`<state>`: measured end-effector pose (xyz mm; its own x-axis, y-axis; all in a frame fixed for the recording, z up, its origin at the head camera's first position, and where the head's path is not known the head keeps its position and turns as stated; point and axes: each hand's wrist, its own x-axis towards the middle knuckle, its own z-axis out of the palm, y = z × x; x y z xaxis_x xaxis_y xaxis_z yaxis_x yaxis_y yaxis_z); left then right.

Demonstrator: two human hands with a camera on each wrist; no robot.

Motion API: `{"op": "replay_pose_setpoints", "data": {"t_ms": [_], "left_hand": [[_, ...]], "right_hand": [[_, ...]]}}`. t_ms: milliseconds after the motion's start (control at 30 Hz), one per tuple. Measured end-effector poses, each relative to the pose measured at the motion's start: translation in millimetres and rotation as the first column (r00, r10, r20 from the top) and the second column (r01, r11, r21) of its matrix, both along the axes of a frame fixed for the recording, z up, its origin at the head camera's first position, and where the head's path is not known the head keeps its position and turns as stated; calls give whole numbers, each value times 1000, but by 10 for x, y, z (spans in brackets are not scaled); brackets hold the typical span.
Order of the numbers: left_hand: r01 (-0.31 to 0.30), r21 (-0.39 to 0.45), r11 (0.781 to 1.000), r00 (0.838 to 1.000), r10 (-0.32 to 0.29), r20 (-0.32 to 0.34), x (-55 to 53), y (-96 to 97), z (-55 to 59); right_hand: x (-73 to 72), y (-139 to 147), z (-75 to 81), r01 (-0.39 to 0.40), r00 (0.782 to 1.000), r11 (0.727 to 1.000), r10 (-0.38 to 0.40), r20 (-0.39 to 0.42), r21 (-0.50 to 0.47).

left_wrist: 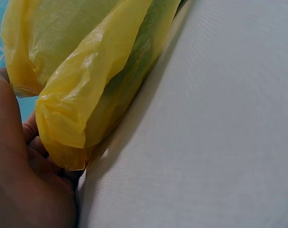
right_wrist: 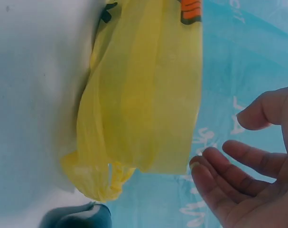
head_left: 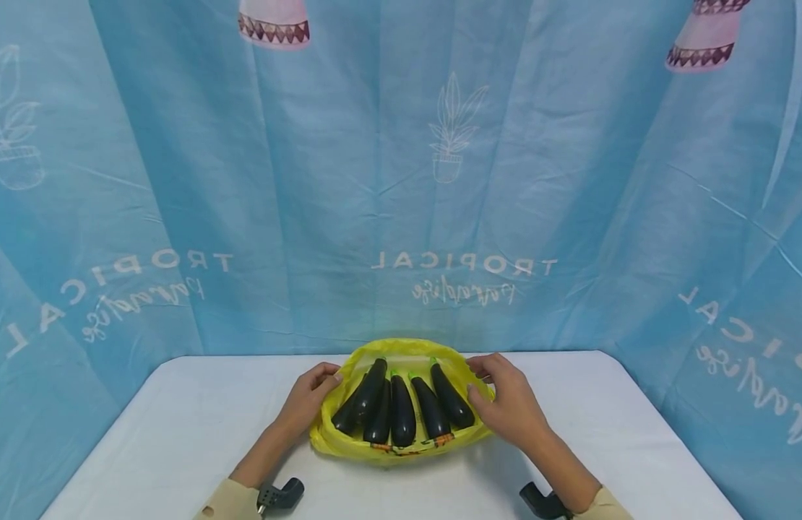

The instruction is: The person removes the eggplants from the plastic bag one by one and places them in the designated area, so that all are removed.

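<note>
A yellow plastic bag (head_left: pixel 349 451) lies open on the white table, its mouth spread wide. Inside it several dark, glossy eggplants (head_left: pixel 403 412) lie side by side, green stem ends toward the back. At the bag's left rim my left hand (head_left: pixel 306 397) holds the edge with thumb and fingers; in the left wrist view folds of the bag (left_wrist: pixel 82 99) partly hide those fingers. My right hand (head_left: pixel 508 397) is at the right rim, thumb and fingers apart. In the right wrist view its loosely bent fingers (right_wrist: pixel 243 180) have nothing between them, beside the bag (right_wrist: pixel 148 95).
The white table (head_left: pixel 180 433) extends to both sides of the bag. A blue printed curtain (head_left: pixel 401 217) hangs behind it and along both sides. A dark wrist device (head_left: pixel 280 495) sits on my left wrist, with another (head_left: pixel 544 502) on my right.
</note>
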<state>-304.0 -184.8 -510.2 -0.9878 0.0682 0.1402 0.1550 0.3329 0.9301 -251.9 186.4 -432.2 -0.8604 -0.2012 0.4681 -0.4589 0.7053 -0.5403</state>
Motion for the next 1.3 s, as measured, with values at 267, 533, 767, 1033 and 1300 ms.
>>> {"op": "replay_pose_setpoints", "data": {"t_ms": [267,533,767,1033,1300], "left_hand": [[1,3,1000,1000,-1,-7,1,-5,-4],[4,5,1000,1000,-4,-7,-17,-12,-21],[14,26,1000,1000,-14,1,-16,-12,-16],[16,35,999,1000,-16,12,-26,-5,-31],[12,30,999,1000,-12,13,-23,-8,-27]], "right_hand": [[-9,-64,-100,-46,999,998,45,19,36],[-38,-65,-185,-66,997,997,63,54,48],[-43,-104,-241,-87,994,993,80,78,77],[-80,-152,-311,-62,996,987,52,69,151],[-105,-175,-341,-63,996,982,51,68,180]]}}
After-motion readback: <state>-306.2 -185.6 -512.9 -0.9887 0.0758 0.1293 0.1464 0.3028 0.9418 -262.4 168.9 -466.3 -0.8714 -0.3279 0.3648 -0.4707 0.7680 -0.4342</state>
